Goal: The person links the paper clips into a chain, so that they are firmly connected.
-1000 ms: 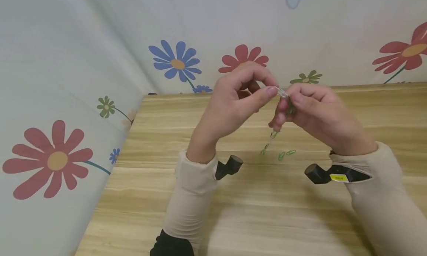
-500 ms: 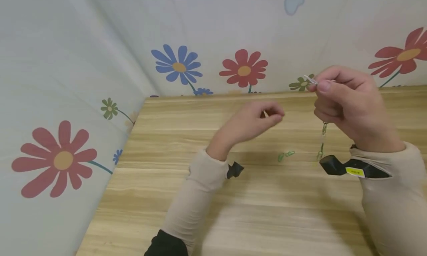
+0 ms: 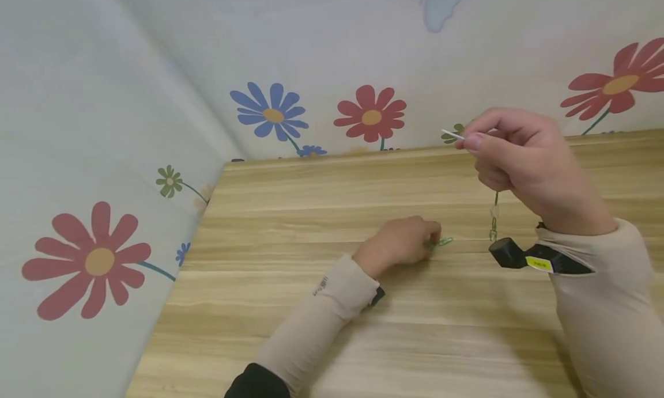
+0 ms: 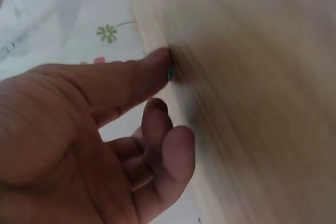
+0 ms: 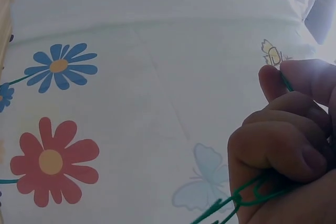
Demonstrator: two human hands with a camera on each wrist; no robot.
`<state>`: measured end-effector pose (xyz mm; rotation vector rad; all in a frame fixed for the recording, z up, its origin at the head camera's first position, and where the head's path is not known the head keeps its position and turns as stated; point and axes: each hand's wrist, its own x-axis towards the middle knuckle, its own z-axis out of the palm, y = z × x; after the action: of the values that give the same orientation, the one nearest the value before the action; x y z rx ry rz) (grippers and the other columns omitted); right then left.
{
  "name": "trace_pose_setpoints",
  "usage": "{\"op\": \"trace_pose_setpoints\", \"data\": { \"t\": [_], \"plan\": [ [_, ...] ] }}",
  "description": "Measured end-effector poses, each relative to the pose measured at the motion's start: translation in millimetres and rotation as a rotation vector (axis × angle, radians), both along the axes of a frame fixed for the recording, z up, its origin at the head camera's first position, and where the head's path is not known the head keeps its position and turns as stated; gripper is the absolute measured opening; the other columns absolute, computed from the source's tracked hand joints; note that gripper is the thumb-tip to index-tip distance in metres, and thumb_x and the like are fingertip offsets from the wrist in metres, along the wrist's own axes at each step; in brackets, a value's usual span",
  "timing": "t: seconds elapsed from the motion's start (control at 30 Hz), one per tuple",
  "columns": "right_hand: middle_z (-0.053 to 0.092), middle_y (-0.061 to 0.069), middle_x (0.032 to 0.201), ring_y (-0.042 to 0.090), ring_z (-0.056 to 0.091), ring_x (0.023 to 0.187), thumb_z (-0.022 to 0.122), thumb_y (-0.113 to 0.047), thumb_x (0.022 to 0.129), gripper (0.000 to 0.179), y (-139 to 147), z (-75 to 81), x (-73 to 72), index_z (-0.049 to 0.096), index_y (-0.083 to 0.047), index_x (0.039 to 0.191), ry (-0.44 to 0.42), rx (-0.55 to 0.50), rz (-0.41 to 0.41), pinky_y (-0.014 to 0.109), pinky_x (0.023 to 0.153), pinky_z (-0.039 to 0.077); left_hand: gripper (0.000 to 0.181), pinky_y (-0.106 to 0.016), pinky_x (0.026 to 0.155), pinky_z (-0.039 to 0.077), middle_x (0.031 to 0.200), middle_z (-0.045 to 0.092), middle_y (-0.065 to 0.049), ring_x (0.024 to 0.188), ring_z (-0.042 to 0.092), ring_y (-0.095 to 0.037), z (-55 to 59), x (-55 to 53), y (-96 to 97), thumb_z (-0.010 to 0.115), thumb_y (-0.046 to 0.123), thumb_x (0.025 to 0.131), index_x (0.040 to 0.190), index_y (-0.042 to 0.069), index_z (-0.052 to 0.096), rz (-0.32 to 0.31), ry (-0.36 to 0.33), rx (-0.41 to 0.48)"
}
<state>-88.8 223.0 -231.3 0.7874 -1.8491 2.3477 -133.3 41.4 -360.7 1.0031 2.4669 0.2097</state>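
Observation:
In the head view my right hand (image 3: 534, 162) is raised above the table, pinching a pale paper clip (image 3: 452, 135) between thumb and index finger. A chain of paper clips (image 3: 494, 219) hangs below its curled fingers. Green links of that chain (image 5: 247, 195) pass out from under those fingers in the right wrist view. My left hand (image 3: 404, 239) is down at the tabletop, its fingertips right at a green paper clip (image 3: 445, 242). In the left wrist view a bit of green clip (image 4: 170, 73) shows by one fingertip, with thumb and fingers apart.
The wooden table (image 3: 259, 294) meets a pale wall covering with printed flowers (image 3: 371, 117) along its back and left edges. A black wrist camera (image 3: 508, 253) sticks out from the right sleeve, close to the hanging chain's lower end.
My hands have separated. The right hand moved right and kept the clip and chain; the left hand let go and came down to the green clips on the table.

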Motion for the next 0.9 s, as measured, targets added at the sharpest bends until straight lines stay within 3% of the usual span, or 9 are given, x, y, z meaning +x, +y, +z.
{"op": "trace_pose_setpoints", "data": {
  "t": [0.17, 0.33, 0.5, 0.6, 0.73, 0.83, 0.9],
  "plan": [
    [0.031, 0.004, 0.055, 0.019, 0.021, 0.044, 0.054, 0.004, 0.101, 0.014, -4, 3.4, -0.7, 0.061, 0.016, 0.103, -0.021, 0.047, -0.029, 0.032, 0.042, 0.016, 0.014, -0.022, 0.067, 0.044, 0.092, 0.059, 0.007, 0.079, 0.053, -0.01, 3.0, -3.6, -8.2, 0.07, 0.017, 0.096, 0.103, 0.018, 0.058, 0.033, -0.082, 0.002],
    [0.031, 0.004, 0.054, 0.02, 0.021, 0.044, 0.056, 0.005, 0.1, 0.011, -3, -0.6, -2.2, 0.064, 0.012, 0.103, -0.04, 0.067, -0.031, 0.033, 0.042, 0.014, 0.023, -0.022, 0.058, 0.037, 0.076, 0.049, 0.004, 0.066, 0.044, -0.01, 6.1, -6.4, -15.5, 0.073, 0.021, 0.094, 0.085, 0.014, 0.054, 0.068, -0.213, 0.001],
    [0.033, 0.004, 0.056, 0.019, 0.022, 0.044, 0.056, 0.005, 0.1, 0.01, -1, -4.5, -1.5, 0.065, 0.008, 0.102, -0.03, 0.108, -0.011, 0.034, 0.042, 0.014, 0.036, -0.024, 0.049, 0.033, 0.061, 0.04, 0.004, 0.051, 0.036, -0.009, 7.9, -8.9, -22.0, 0.068, 0.018, 0.096, 0.067, 0.014, 0.047, 0.082, -0.235, -0.031],
    [0.033, 0.004, 0.057, 0.02, 0.023, 0.044, 0.058, 0.004, 0.099, 0.009, -2, -3.8, 0.1, 0.066, 0.007, 0.103, -0.041, 0.139, -0.039, 0.034, 0.041, 0.016, 0.04, -0.024, 0.045, 0.031, 0.055, 0.038, 0.004, 0.046, 0.035, -0.01, 12.8, -12.3, -27.8, 0.068, 0.015, 0.093, 0.061, 0.014, 0.044, 0.114, -0.26, -0.013],
    [0.032, 0.004, 0.056, 0.02, 0.022, 0.045, 0.059, 0.005, 0.098, 0.009, -3, -2.9, 0.5, 0.066, 0.006, 0.104, -0.029, 0.154, -0.02, 0.035, 0.04, 0.015, 0.034, -0.024, 0.049, 0.032, 0.058, 0.038, 0.004, 0.05, 0.038, -0.01, 25.2, -21.6, -38.7, 0.064, 0.01, 0.092, 0.064, 0.012, 0.046, 0.104, -0.243, 0.16],
    [0.032, 0.003, 0.055, 0.019, 0.022, 0.045, 0.061, 0.005, 0.097, 0.009, -4, -2.1, 0.3, 0.067, 0.004, 0.104, -0.016, 0.177, -0.01, 0.035, 0.04, 0.015, 0.025, -0.024, 0.056, 0.044, 0.067, 0.045, 0.001, 0.058, 0.047, -0.013, 40.3, -26.6, -48.9, 0.063, 0.014, 0.097, 0.075, 0.012, 0.051, 0.082, -0.217, 0.38],
    [0.033, 0.003, 0.055, 0.02, 0.023, 0.045, 0.062, 0.003, 0.097, 0.009, -5, -1.8, 1.0, 0.068, 0.003, 0.104, -0.019, 0.206, -0.024, 0.036, 0.039, 0.016, 0.021, -0.028, 0.063, 0.052, 0.074, 0.05, -0.002, 0.065, 0.053, -0.017, 52.5, -26.6, -54.4, 0.064, 0.018, 0.1, 0.083, 0.011, 0.054, 0.101, -0.233, 0.58]
  ]
}}
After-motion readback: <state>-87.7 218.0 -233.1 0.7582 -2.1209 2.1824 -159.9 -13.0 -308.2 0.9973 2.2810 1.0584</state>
